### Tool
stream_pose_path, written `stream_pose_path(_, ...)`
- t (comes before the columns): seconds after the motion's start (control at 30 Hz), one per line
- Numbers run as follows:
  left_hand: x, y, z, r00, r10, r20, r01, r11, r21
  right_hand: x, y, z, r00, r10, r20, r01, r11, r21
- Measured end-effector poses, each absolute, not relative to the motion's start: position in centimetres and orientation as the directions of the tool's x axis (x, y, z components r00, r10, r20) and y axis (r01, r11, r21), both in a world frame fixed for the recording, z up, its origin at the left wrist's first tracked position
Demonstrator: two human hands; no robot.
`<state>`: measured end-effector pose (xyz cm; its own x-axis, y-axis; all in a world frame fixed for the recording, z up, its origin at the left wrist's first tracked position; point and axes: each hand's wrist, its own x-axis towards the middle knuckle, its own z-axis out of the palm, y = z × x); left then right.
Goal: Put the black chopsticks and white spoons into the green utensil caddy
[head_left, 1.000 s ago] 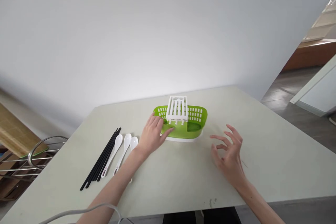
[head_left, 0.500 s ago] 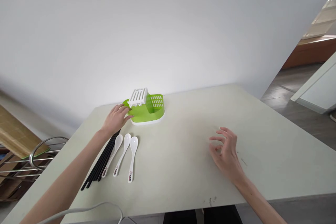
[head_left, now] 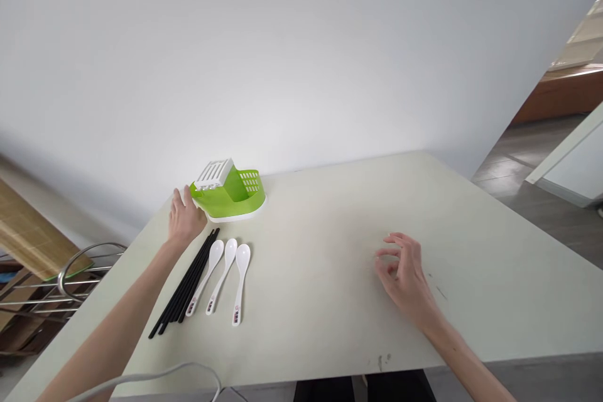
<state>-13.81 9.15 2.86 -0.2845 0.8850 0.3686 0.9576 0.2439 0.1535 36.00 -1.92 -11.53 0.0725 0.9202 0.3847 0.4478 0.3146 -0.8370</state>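
Note:
Near the back left of the table stands a green cutlery holder (head_left: 229, 203) with a white slatted top piece, a lattice-walled compartment at its right and a white base. My left hand (head_left: 185, 217) grips the holder's left end; some of its fingers are hidden. In front of it lie several black chopsticks (head_left: 188, 286) in a slanting bundle. Beside them are three white spoons, a left one (head_left: 207, 273), a middle one (head_left: 223, 273) and a right one (head_left: 241, 276), bowls away from me. My right hand (head_left: 402, 270) hovers over the table's right half, fingers loosely curled and apart, holding nothing.
A pale table (head_left: 320, 301) reaches back to a grey-white wall (head_left: 301, 63). A grey cable (head_left: 155, 369) loops across the front left edge. Left of the table are a metal rack (head_left: 70, 276) and a bamboo mat (head_left: 38, 232).
The cutlery holder has slid left along the wall together with my left hand. The spoons and chopsticks lie as before; my right hand has barely moved.

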Motion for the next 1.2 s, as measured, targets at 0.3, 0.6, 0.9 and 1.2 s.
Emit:
stream_pose_path(0.3,1.2,-1.4,0.2,-0.069,0.675,0.735,0.918,-0.246,0.312,36.2,-2.0,-11.6,-0.017,0.936,0.352,0.526,0.308,-0.793)
stream_pose_path(0.6,7.1,-6.9,-4.8,0.098,0.989,0.109,0.659,-0.146,0.738,36.4,-2.2,-10.9,-0.15,0.937,0.317,0.602,0.341,-0.722)
stream_pose_path(0.9,7.2,-7.6,-5.4,0.094,0.995,0.009,0.678,-0.071,0.732,36.2,-2.4,-10.8,-0.233,0.906,0.354,0.667,0.414,-0.62)
stream_pose_path(1.2,7.5,-7.9,-5.9,0.16,0.982,0.101,0.751,-0.188,0.633,36.6,-2.6,-11.0,-0.177,0.941,0.29,0.641,0.333,-0.691)
